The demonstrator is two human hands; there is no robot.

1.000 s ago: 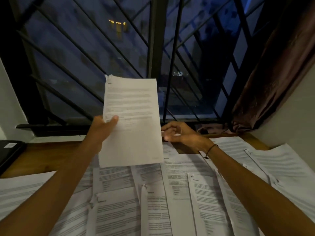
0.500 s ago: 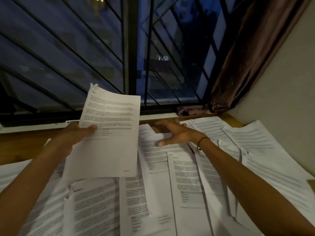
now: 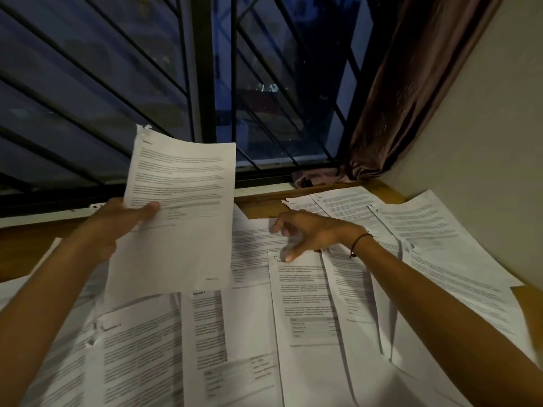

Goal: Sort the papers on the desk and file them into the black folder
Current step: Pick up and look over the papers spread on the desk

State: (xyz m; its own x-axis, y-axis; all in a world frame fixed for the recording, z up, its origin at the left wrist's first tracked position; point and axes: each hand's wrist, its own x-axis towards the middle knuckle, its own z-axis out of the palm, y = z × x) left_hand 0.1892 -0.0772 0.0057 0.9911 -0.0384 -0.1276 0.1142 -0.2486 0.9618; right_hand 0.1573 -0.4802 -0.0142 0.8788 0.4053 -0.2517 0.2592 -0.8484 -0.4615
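Observation:
My left hand (image 3: 117, 221) holds a printed sheet (image 3: 179, 212) upright above the desk, thumb on its front at the left edge. Several other printed sheets (image 3: 311, 312) lie overlapping all across the wooden desk (image 3: 29, 245). My right hand (image 3: 308, 233) hovers over the sheets at the middle right, fingers curled downward, with fingertips touching the top corner of one page (image 3: 299, 289). It grips nothing that I can see. The black folder is out of view.
A barred window (image 3: 205, 83) runs along the desk's far edge. A brown curtain (image 3: 411, 89) hangs at the right corner beside a pale wall (image 3: 484, 142). More pages (image 3: 426, 230) fan out to the far right.
The view has swung right and down, so the black item at the left edge left the frame. My right hand moved nearer and its fingers curled down onto a page. The held sheet stays raised.

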